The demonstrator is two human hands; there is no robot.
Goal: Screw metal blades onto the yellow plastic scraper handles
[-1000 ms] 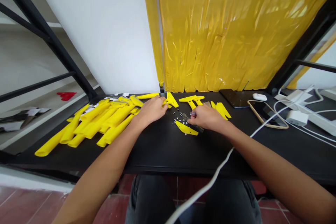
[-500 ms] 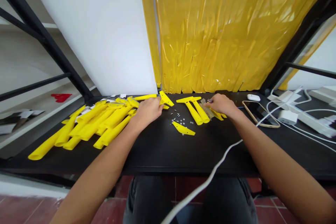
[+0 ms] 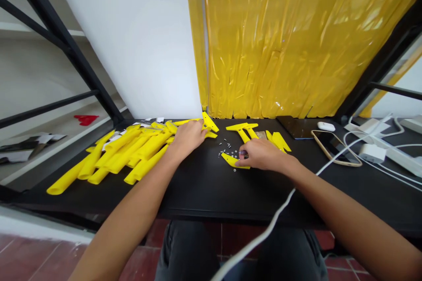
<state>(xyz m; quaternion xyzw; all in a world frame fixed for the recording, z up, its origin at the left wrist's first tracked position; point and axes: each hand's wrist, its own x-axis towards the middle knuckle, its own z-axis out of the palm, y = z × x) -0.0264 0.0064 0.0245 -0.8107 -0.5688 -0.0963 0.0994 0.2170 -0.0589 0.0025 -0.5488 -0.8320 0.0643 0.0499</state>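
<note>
My left hand is closed by the right end of a pile of yellow tube-handled plastic tools. Beyond its fingertips projects the flat head of one yellow tool, its handle hidden by the hand. Fingers pinched, my right hand is low over the right end of a loose yellow plate. Something small and purplish shows at those fingertips; I cannot make out its kind. Small screws and nuts lie scattered just behind that plate. Two T-shaped yellow tools are beyond my right hand, their handles partly covered.
More loose yellow plates lie right of the T-shaped tools. A dark tablet-like slab, a phone, a white earbud case and chargers with cables occupy the right side. A white cable crosses the table's front edge.
My right hand has moved left and toward me, from beside the T-shaped tools to the loose plate. The left hand keeps its hold on the yellow tool. The view has shifted slightly.
</note>
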